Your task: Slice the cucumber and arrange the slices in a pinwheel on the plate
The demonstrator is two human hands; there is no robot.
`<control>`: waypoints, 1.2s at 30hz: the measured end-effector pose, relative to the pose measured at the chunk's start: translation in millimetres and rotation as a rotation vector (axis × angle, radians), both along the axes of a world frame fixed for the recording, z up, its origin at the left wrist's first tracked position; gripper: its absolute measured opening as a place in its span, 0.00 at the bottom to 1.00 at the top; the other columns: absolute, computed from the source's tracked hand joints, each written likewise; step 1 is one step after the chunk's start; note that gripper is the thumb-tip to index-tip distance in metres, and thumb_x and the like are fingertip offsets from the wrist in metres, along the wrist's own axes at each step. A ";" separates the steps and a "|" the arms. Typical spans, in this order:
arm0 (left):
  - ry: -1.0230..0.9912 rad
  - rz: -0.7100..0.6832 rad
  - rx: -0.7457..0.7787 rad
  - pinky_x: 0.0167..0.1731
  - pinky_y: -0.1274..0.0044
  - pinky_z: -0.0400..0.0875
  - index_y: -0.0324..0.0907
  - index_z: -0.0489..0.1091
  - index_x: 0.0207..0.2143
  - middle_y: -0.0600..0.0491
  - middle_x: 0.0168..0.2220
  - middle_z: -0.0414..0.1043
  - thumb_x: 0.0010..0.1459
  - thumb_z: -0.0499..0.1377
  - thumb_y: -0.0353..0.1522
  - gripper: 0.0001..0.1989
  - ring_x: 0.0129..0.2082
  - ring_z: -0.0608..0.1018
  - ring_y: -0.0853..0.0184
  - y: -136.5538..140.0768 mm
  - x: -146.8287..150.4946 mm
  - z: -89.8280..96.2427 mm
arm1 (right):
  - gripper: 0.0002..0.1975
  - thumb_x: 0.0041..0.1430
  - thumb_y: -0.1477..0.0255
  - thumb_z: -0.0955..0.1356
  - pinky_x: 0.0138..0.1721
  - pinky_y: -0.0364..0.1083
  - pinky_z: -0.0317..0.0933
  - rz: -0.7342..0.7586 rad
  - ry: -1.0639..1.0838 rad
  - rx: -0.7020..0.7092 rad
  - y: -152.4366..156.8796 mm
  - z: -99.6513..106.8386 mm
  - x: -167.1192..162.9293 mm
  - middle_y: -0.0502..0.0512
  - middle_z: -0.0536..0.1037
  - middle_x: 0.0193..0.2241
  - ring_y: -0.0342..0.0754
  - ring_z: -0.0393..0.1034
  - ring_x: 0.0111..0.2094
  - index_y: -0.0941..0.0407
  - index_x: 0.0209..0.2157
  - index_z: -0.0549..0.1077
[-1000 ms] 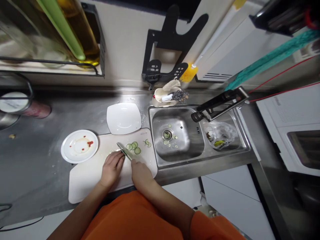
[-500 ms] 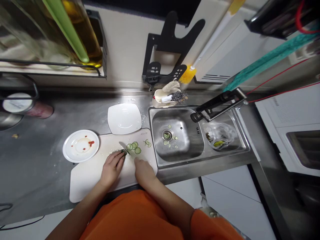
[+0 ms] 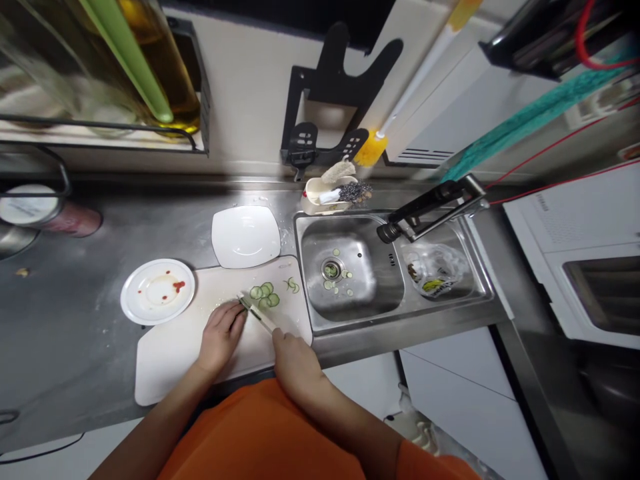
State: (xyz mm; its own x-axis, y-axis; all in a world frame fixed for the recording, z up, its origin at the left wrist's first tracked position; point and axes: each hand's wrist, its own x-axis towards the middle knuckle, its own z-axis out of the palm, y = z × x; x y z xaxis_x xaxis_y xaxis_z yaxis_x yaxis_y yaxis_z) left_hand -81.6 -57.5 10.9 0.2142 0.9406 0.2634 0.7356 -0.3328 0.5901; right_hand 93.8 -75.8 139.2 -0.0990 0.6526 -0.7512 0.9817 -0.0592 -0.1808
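Observation:
My left hand (image 3: 220, 339) is closed over the end of a cucumber on the white cutting board (image 3: 170, 353); the fingers hide most of the cucumber. In my right hand (image 3: 296, 360) is a knife (image 3: 263, 320), gripped by its light handle. Its blade points up and left, with the tip at the left fingertips. Just right of the blade lie several round cucumber slices (image 3: 266, 295), some overlapping. A few thin green peel-like strips (image 3: 292, 285) rest near the board's right edge.
A white square plate (image 3: 245, 237) touches the board's far edge. The round plate (image 3: 133, 293) at left has red sauce spots. Right of the board is the sink (image 3: 370, 287) with cucumber slices, a black faucet (image 3: 415, 210) and a plastic bag (image 3: 443, 267).
My right hand has drawn slightly back and right, and the knife blade has tilted so more of its side shows. The slices sit closer together. The left hand keeps its hold.

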 end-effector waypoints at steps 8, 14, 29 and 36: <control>0.007 -0.003 0.003 0.47 0.69 0.71 0.41 0.73 0.40 0.47 0.42 0.75 0.61 0.55 0.34 0.09 0.43 0.75 0.62 0.0 -0.5 -0.2 | 0.17 0.62 0.84 0.55 0.38 0.46 0.66 -0.014 0.006 -0.022 -0.5 4.8 0.2 0.64 0.77 0.38 0.54 0.74 0.43 0.59 0.47 0.66; 0.007 -0.014 0.003 0.46 0.68 0.71 0.42 0.73 0.40 0.47 0.41 0.75 0.61 0.55 0.33 0.09 0.43 0.76 0.62 0.3 -0.6 0.9 | 0.17 0.63 0.84 0.54 0.38 0.47 0.67 -0.026 0.006 -0.038 0.9 8.0 -1.4 0.63 0.77 0.39 0.54 0.73 0.44 0.59 0.47 0.66; -0.027 -0.015 -0.017 0.47 0.67 0.71 0.43 0.73 0.40 0.48 0.40 0.76 0.61 0.54 0.34 0.09 0.43 0.76 0.62 1.2 -1.5 -1.4 | 0.17 0.62 0.85 0.55 0.38 0.45 0.67 -0.014 0.038 -0.019 8.4 -1.2 -6.8 0.63 0.77 0.38 0.53 0.73 0.43 0.60 0.47 0.66; -0.039 -0.018 -0.046 0.48 0.67 0.70 0.43 0.73 0.41 0.48 0.42 0.76 0.61 0.54 0.34 0.10 0.44 0.76 0.62 1.5 -0.9 0.5 | 0.19 0.61 0.85 0.54 0.37 0.45 0.67 -0.011 0.068 0.035 15.4 -13.3 -14.3 0.64 0.77 0.39 0.53 0.74 0.43 0.61 0.48 0.67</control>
State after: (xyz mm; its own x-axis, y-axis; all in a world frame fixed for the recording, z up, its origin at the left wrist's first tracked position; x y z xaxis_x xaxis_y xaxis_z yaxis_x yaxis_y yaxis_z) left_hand -82.5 -56.0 11.5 0.2220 0.9479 0.2284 0.7060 -0.3178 0.6329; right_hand 79.5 -60.4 125.8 -0.1414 0.6797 -0.7198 0.9665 -0.0626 -0.2489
